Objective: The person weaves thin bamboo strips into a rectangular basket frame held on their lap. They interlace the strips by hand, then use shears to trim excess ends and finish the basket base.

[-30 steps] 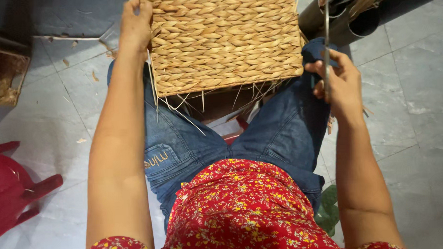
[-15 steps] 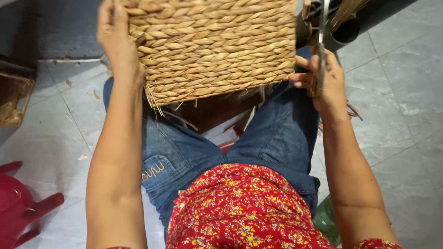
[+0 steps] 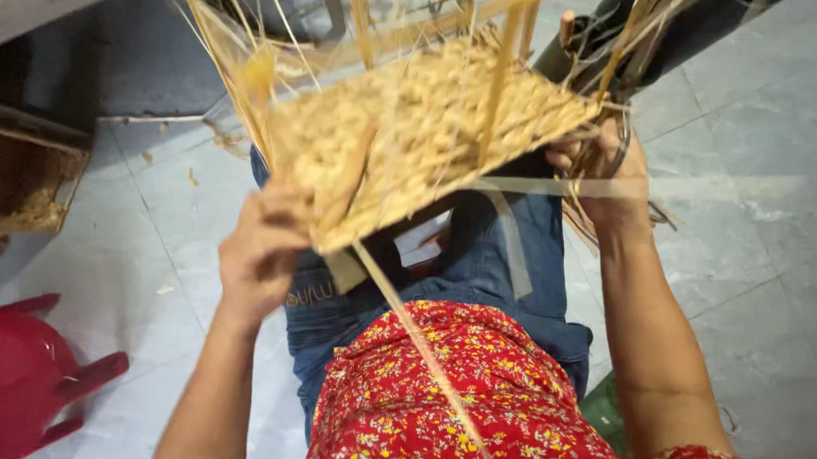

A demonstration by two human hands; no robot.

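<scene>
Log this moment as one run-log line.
left hand grips woven panel | right hand holds far edge | panel tilted over lap

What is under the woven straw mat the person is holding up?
Under the woven mat show the person's blue jeans and grey floor tiles, with loose straw strands hanging down. The left hand and right hand grip its edges. The knees are covered.

Held piece: flat woven straw-coloured panel (image 3: 423, 129) – tilted, blurred, loose strands sticking out.
Left hand (image 3: 264, 253): grips the panel's near left corner.
Right hand (image 3: 606, 173): holds its right edge – scissors' dark handle (image 3: 621, 150) in the fingers.
Floor: red plastic stool (image 3: 24, 379) at left on grey tiles (image 3: 754, 272).
</scene>
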